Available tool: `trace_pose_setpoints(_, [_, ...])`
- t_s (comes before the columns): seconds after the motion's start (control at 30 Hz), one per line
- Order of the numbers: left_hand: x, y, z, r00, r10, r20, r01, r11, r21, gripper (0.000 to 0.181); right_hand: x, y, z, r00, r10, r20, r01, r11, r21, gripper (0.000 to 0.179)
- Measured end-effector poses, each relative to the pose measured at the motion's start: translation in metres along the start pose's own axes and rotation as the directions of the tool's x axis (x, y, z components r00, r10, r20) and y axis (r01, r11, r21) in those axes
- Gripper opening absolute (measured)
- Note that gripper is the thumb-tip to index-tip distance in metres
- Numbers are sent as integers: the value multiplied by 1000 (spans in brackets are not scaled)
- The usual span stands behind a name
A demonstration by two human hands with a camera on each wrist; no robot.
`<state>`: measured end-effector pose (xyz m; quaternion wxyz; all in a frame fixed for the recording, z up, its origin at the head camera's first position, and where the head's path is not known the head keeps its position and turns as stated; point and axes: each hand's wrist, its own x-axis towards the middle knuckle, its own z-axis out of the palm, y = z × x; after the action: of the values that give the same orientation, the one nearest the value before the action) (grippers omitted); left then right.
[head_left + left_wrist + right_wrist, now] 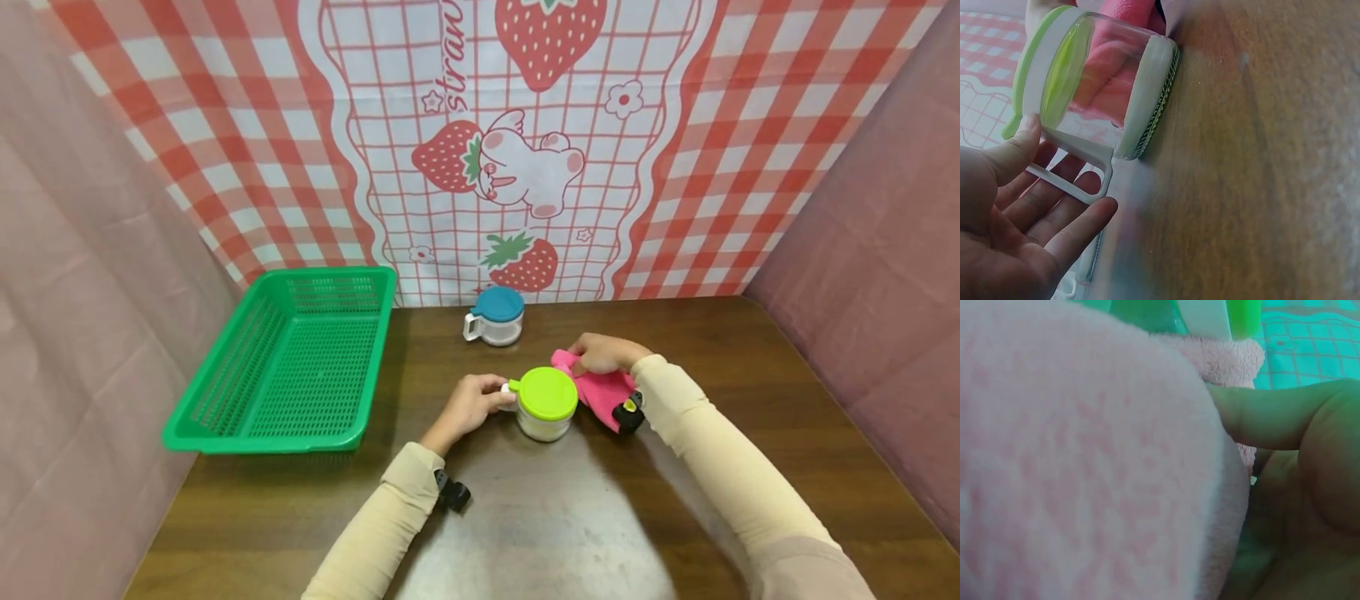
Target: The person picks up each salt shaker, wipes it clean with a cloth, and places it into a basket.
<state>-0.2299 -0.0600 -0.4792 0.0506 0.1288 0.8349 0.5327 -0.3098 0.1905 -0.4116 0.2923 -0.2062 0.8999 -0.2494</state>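
Red-and-white checked fabric (225, 92), printed with strawberries and a white cartoon figure, hangs behind the work, with plain pinkish drapes (82, 350) down either side. Before it lies a brown wood-grain table (757, 375), its near middle shiny with reflected light. Farthest to the left stands a green basket (262, 442), rectangular, with slotted walls and base. Two arms in cream sleeves (716, 467) reach in from the near edge. A pink cloth (603, 398), fuzzy in the right wrist view, hangs bunched from the right hand (603, 353), whose thumb and fingers grip it close behind the right side of a clear jar with a lime-green lid (546, 408). Whether the cloth touches the glass I cannot tell. This jar is upright near the middle of the table, a whitish layer at its bottom; whether its base meets the wood is unclear. Its white handle (1079, 191) points left, into the left hand (468, 408), which holds it with the thumb at the top and the fingers behind. Farther back, well apart from both hands, sits a smaller-looking jar with a blue lid (498, 317). Small black cameras (453, 494) ride on the wrists.
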Motion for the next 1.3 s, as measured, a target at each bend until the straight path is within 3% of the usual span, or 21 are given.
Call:
trace_pose_setpoints(0.23, [-1, 1, 0, 1000, -10, 1, 10, 1000, -10, 22, -13, 6, 9, 996, -9, -91, 16, 996, 84, 21])
trace_pose_setpoints(0.43, [2, 1, 1, 1000, -12, -5, 12, 1000, -27, 22, -23, 9, 15, 987, 6, -160, 15, 991, 130, 27])
trace_pose_setpoints(0.73, [1, 1, 2, 1000, -23, 0, 23, 999, -28, 24, -41, 13, 29, 963, 46, -265, 9, 979, 204, 31])
trace_pose_setpoints(1.03, [0, 2, 1, 999, 41, -25, -38, 995, 96, 22, -56, 14, 41, 952, 78, -297, 22, 948, 317, 32])
trace_pose_setpoints(1.3, [-2, 2, 0, 997, 74, -26, -70, 989, 129, 23, -63, 14, 51, 930, 90, -355, 42, 937, 348, 33])
